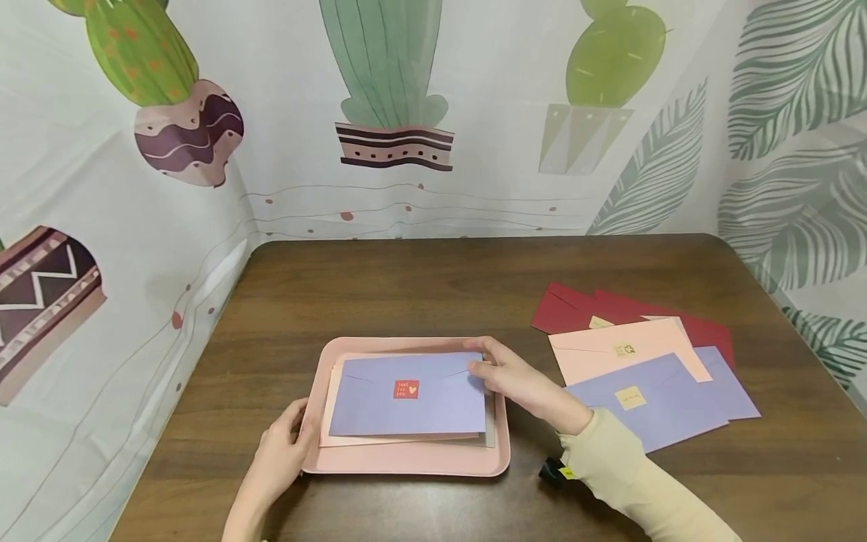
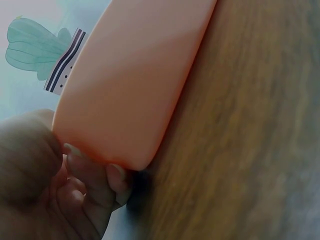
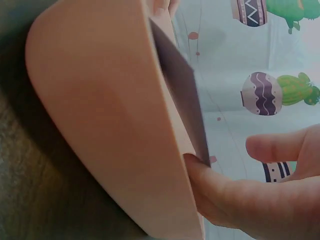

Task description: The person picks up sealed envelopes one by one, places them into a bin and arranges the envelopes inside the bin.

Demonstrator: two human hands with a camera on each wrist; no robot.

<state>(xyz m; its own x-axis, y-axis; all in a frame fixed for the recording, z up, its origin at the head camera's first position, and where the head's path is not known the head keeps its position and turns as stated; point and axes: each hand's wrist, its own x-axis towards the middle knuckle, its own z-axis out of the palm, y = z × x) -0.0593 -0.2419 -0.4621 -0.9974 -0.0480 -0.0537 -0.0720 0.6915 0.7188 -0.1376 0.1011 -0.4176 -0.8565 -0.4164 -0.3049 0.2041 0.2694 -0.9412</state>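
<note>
A pink tray lies on the table with a small stack of envelopes in it. On top is a purple envelope with a red square sticker; edges of a pale pink envelope and a grey one show beneath. My left hand grips the tray's left side, thumb over the rim and fingers curled against the outer wall in the left wrist view. At the tray's upper right corner, my right hand reaches over the rim. In the right wrist view its fingers meet the envelope's edge, while the thumb stands apart from it.
To the right lie several loose envelopes: red ones at the back, a pink one, and purple ones in front. A small black object with a yellow tag sits by the right sleeve. A cactus-print cloth hangs behind the table.
</note>
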